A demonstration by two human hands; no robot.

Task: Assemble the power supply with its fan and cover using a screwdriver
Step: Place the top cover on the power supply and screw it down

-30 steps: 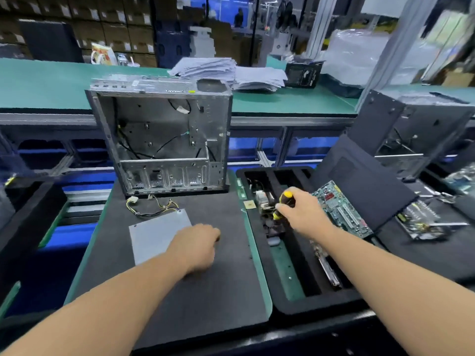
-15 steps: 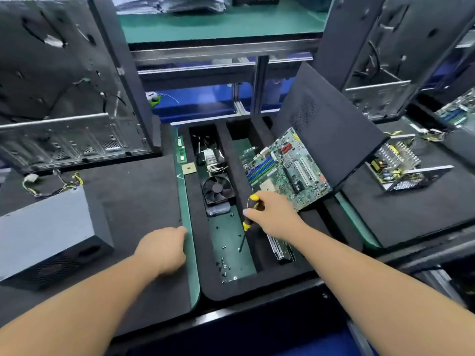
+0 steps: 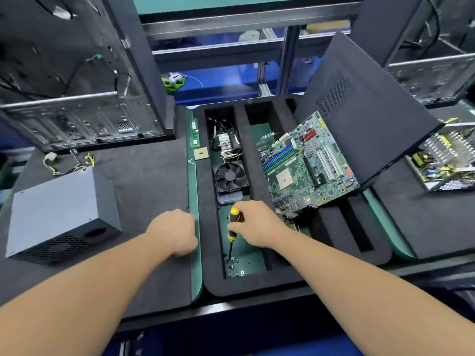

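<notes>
Head view: the right hand (image 3: pixel 257 227) has its fingers curled round the yellow-and-black handle of the screwdriver (image 3: pixel 234 226), which stands nearly upright with its tip down among the loose screws (image 3: pixel 235 265) at the near end of a green-floored compartment in the black foam tray (image 3: pixel 318 253). The left hand (image 3: pixel 174 232) rests as a loose fist on the right edge of the dark mat on the desk (image 3: pixel 144 191), its fingers curled under and holding nothing, just beside the tray's left wall. Farther along the same compartment lie a black fan (image 3: pixel 231 176) and, beyond it, a finned heatsink (image 3: pixel 226 146). In the next compartment to the right a green motherboard (image 3: pixel 305 165) leans tilted against a dark case panel (image 3: pixel 365 116). On the green strip left of the tray lie a memory stick (image 3: pixel 194 132) and a small square chip (image 3: pixel 201 153). The grey power supply (image 3: pixel 59 214) sits on the mat at the near left, well apart from both hands, with its bundle of wires (image 3: pixel 69 163) trailing toward an open computer case (image 3: pixel 77 86) standing at the far left. At the far right another opened power supply (image 3: pixel 444 160) shows its circuit parts.
</notes>
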